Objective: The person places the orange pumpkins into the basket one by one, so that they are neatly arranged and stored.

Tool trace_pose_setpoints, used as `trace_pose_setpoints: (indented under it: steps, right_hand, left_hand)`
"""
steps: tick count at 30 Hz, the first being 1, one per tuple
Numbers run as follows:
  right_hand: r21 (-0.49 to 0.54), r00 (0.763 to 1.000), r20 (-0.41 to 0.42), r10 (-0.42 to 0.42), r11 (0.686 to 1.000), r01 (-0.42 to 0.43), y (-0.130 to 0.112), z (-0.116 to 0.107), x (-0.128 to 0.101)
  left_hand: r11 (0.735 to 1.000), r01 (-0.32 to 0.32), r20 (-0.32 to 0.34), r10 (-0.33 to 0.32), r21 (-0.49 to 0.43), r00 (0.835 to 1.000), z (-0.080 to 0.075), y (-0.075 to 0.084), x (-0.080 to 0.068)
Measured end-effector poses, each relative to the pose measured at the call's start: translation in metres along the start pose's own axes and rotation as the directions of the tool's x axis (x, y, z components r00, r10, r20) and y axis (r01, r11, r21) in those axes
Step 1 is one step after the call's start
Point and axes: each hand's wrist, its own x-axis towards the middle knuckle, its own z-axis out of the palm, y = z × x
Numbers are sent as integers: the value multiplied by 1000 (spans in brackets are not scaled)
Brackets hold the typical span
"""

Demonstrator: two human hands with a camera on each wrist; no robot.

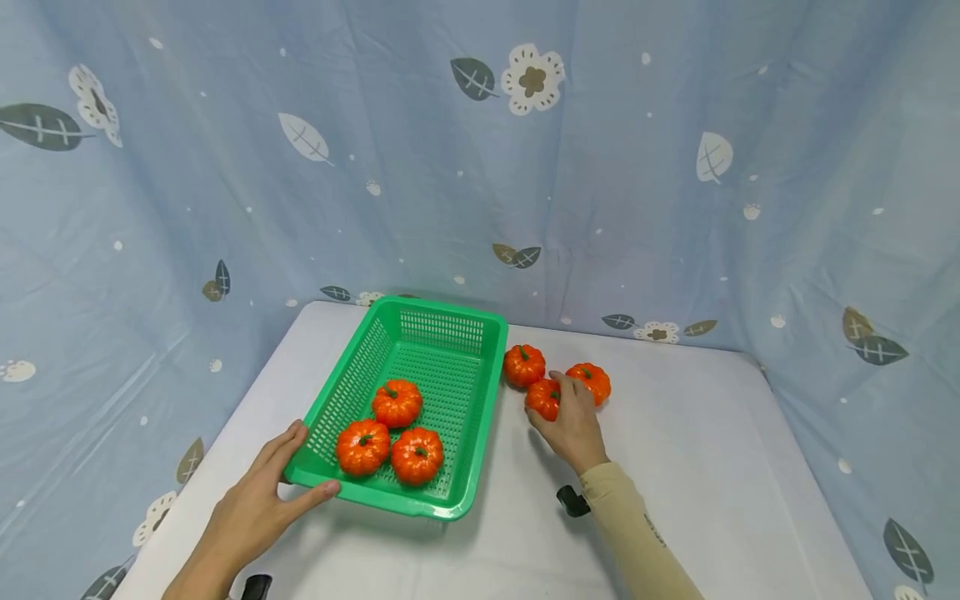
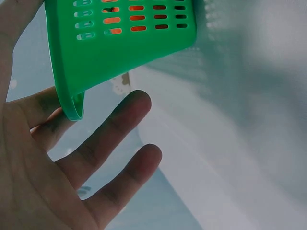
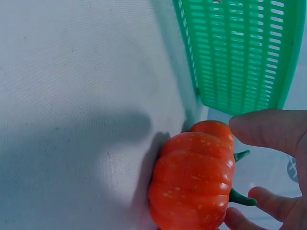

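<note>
A green plastic basket [image 1: 475, 450] stands on the white table with three small orange pumpkins, one of them this glossy pumpkin [image 1: 417, 456], in its near half. My left hand [image 1: 251, 512] holds the basket's near left corner, thumb along the front rim; in the left wrist view two lower fingers extend away from the rim. To the basket's right, my right hand [image 1: 573, 425] is over another pumpkin [image 3: 192, 182], thumb and fingers spread around its top near the green stem. A second pumpkin [image 1: 524, 366] sits behind it, and a third pumpkin [image 1: 591, 382] is partly hidden by the hand.
The white table [image 1: 712, 467] extends to the right of my right arm. A blue curtain [image 1: 637, 167] with leaf and flower prints hangs behind the table and down both sides. The basket's far end reaches close to the curtain.
</note>
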Motion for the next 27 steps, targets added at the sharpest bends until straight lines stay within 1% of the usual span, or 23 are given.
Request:
trace_pose_setpoints:
  steps: [9, 17, 22, 27]
  right_hand:
    - [-16, 998, 41, 45, 999, -45, 1, 4, -2]
    - [-28, 998, 52, 34, 999, -33, 2, 7, -6]
    - [-12, 997, 68, 33, 999, -32, 4, 8, -9]
    - [27, 993, 106, 61, 998, -64, 4, 6, -12]
  left_hand:
    - [1000, 9, 2, -9, 0, 1000, 1, 0, 0]
    - [1000, 7, -2, -7, -7, 1000, 1, -1, 0]
    - [1000, -2, -9, 2, -7, 1000, 2, -1, 1]
    - [1000, 1, -9, -1, -14, 1000, 2, -2, 0]
